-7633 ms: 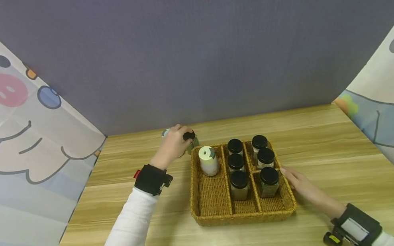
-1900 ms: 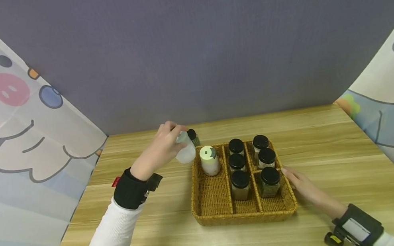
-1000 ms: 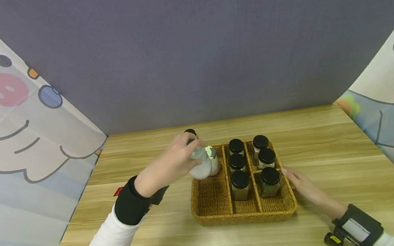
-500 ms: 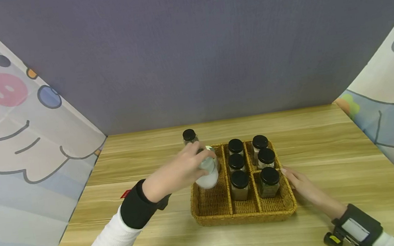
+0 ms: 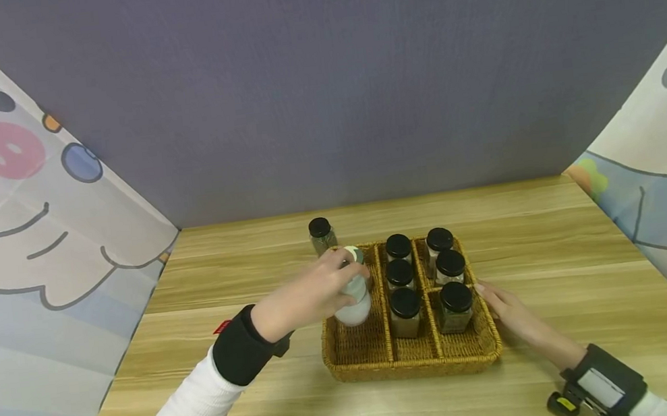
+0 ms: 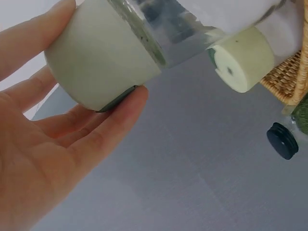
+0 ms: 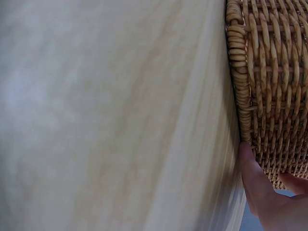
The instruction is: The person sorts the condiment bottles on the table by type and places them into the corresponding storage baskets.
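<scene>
My left hand point(image 5: 309, 295) holds a clear jar point(image 5: 353, 311) with white contents over the left compartment of the wicker basket point(image 5: 411, 367). Fingers and thumb spread round its pale green lid point(image 6: 101, 55) in the left wrist view. Right behind it stands a second jar with the same kind of lid point(image 6: 248, 60), partly hidden by the hand in the head view. Against the basket's right wall lies my right hand point(image 5: 509, 308), its extended fingers touching the wicker; in the right wrist view the thumb point(image 7: 252, 171) lies along the basket's edge.
Several black-lidded jars point(image 5: 404, 303) fill parts of the middle and right compartments. Another black-lidded jar point(image 5: 322, 236) stands on the wooden table point(image 5: 241, 258) just outside the basket's back left corner. A grey panel point(image 5: 322, 101) rises behind the table.
My left hand was at the back left of the table, then picked up the pale-lidded jar and carried it right and nearer, over the basket's left compartment. The right hand has stayed put.
</scene>
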The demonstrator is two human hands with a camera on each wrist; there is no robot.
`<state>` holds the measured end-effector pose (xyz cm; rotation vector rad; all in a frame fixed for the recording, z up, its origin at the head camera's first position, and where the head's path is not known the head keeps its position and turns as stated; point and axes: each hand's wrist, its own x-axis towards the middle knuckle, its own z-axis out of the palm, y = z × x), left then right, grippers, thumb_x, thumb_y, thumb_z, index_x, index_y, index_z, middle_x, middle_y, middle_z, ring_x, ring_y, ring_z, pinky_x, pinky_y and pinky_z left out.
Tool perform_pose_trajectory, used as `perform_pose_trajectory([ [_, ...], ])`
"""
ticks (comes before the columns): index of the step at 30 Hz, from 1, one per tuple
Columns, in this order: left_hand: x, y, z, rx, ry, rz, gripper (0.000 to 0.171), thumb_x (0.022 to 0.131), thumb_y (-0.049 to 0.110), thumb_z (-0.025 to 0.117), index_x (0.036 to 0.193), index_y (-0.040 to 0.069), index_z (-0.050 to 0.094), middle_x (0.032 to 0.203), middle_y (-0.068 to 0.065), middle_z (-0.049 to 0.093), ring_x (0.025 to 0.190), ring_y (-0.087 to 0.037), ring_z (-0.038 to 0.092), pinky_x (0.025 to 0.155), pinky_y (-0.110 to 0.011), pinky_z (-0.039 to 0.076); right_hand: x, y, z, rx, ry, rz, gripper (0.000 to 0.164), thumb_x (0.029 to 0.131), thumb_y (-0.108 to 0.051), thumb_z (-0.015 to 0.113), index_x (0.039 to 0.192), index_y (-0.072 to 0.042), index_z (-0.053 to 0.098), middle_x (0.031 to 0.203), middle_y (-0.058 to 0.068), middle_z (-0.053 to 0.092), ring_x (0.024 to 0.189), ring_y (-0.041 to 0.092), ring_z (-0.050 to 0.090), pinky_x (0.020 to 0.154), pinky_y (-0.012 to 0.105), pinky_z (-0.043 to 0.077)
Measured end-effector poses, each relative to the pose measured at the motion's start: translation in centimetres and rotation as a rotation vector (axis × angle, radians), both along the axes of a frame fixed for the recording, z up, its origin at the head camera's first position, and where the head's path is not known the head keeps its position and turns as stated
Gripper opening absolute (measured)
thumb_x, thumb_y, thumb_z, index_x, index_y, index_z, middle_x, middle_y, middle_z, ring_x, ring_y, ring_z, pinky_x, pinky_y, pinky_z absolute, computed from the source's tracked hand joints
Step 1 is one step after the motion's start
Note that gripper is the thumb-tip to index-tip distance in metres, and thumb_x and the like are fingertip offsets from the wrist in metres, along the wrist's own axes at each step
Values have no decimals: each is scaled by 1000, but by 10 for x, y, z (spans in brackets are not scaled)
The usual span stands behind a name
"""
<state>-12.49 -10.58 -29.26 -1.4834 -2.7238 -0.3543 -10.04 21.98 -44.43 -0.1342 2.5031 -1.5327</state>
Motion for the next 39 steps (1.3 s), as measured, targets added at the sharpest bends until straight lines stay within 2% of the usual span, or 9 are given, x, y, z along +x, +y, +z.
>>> perform_pose_trajectory([
  [12,-4,2,-12,-44,-6,-46,30,73,11,71,100,7,58,93,-5,51,82,-18,50,67,-21,46,0,0,1,-1,-4,16,62,97,-36,25,132,15,21,135,35,20,124,50,17,99,60,16],
  [23,-6,6,-23,-119,-69,-31,31,74,9,71,102,6,59,99,-5,51,87,-21,52,70,-21,46,0,0,1,1,-10,4,61,98,-33,26,131,18,22,134,37,19,123,50,16,99,59,17],
  [32,-10,5,-30,-129,-84,-35,32,72,4,70,102,7,59,99,-5,51,86,-21,52,69,-22,46,0,0,1,-4,-5,8,62,97,-35,26,131,17,21,135,36,19,124,50,16,99,60,16],
  [39,-11,6,-35,-150,-56,-33,30,73,4,70,100,8,59,99,-5,51,84,-19,52,69,-21,46,2,0,3,11,-7,9,62,97,-35,26,131,17,22,134,37,19,123,50,16,99,60,16],
])
